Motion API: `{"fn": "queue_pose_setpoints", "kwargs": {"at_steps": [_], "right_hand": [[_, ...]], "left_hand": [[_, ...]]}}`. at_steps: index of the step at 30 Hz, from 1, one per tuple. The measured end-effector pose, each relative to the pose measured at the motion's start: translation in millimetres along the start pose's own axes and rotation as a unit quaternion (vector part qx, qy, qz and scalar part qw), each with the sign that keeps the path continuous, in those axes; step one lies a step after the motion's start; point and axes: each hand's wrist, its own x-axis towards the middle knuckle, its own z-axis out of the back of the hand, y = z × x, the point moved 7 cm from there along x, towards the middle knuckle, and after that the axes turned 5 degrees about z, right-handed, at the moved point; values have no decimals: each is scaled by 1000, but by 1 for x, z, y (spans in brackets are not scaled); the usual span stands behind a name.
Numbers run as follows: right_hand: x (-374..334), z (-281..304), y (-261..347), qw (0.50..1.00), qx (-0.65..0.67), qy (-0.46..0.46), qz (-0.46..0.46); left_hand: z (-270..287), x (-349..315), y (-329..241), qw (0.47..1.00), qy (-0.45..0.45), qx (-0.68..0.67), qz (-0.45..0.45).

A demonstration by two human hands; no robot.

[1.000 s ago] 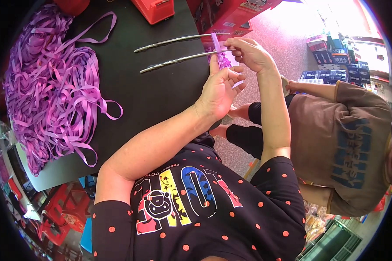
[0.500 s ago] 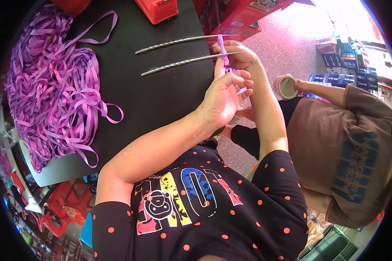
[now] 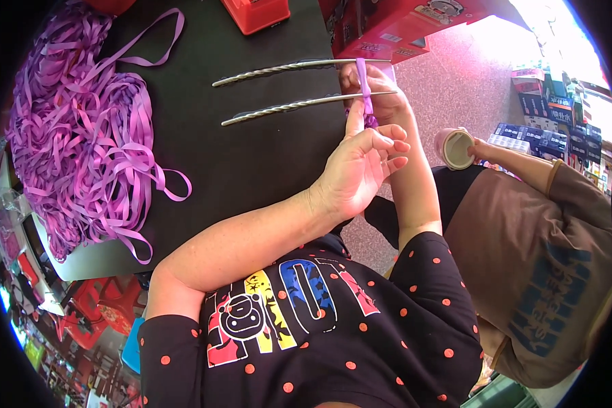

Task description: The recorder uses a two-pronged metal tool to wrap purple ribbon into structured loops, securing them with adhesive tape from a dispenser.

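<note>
Two twisted metal rods [image 3: 279, 109] reach across the dark table past its right edge. Near their tips, a purple ribbon [image 3: 364, 78] is looped round both, bunched below the nearer rod. My right hand [image 3: 391, 102] is behind the rod ends, fingers bent around the ribbon and partly hidden by it. With its palm up, my left hand [image 3: 360, 166] stands just below; its index finger stretches up to touch the ribbon by the nearer rod. The other left fingers are loosely curled and apart, with nothing seen in them. A big tangled heap of purple ribbon [image 3: 81, 149] lies on the left.
A red plastic object [image 3: 258, 15] sits at the table's far edge. Red boxes [image 3: 394, 30] stand beyond the rod tips. On the right, a person in a brown shirt [image 3: 523, 238] holds a roll of tape [image 3: 457, 149]. Red stools [image 3: 105, 299] are at lower left.
The view has shifted slightly, so rods and hands appear a little further right and lower. The ribbon end by my left fingers no longer shows. The ribbon loop stays round both rods.
</note>
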Motion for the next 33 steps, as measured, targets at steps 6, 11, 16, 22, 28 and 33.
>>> {"fn": "queue_pose_setpoints", "kwargs": {"at_steps": [6, 11, 16, 22, 28, 33], "right_hand": [[-41, -3, 64, 964, -238, -113, 30], [-50, -57, 82, 784, -591, -187, -21], [-52, -73, 88, 683, -692, -234, -9], [-56, -56, 81, 734, -629, -253, 37], [-51, -17, 63, 926, -318, -205, -9], [-35, -11, 39, 976, -134, -151, -77]], "left_hand": [[-5, 1, 1, 1000, 25, 8, 3], [0, 3, 2, 997, 27, 65, -21], [-4, 1, 4, 996, 42, 70, -31], [0, 1, 5, 997, 36, 59, -26], [1, 8, 8, 998, 18, 48, -25], [0, 7, -2, 998, 12, 44, -33]]}}
